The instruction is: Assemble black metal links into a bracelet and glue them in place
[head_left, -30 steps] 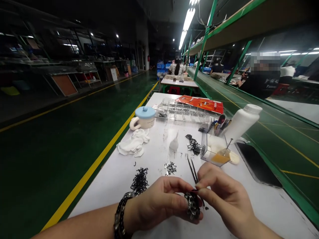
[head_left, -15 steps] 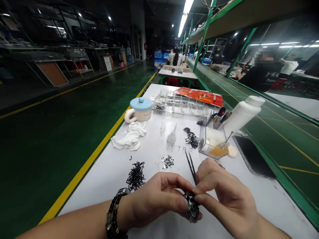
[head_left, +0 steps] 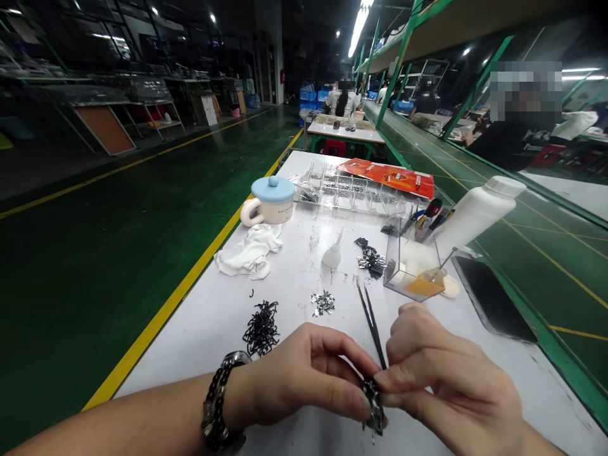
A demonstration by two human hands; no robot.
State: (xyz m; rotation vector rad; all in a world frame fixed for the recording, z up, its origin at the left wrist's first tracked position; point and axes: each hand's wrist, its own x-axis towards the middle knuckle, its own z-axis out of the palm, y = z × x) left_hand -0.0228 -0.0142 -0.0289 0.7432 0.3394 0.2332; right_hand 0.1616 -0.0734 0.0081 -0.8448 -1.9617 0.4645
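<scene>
Beads (head_left: 223,399) circle my left wrist, and just past them on the white surface (head_left: 199,342) lie a crumpled white cloth (head_left: 247,253), a heap of black wiry pieces (head_left: 261,330) and, farther off, a blue-lidded mug (head_left: 268,199). My left grip (head_left: 304,373) curls inward, clenched on a small cluster of dark metal pieces (head_left: 373,405). Beyond that hand are a scatter of silver bits (head_left: 323,304), a small plastic dropper bottle (head_left: 332,256), a clear compartment tray (head_left: 351,193) and a clump of dark metal parts (head_left: 371,261). Tweezers (head_left: 369,323) run down to my right grip, though I cannot tell whether they are held. The cluster sits at the near edge of my view, raised just above the surface and pinched from both sides, with my right grip (head_left: 451,386) closed on it too. It looks light and stiff, but its small glossy parts could slip or shift, so its outer edges seem the safest place to hold, with only gentle pressure. Farther right stand a clear acrylic box (head_left: 411,272), a white plastic bottle (head_left: 477,215) and a black phone (head_left: 491,297).
</scene>
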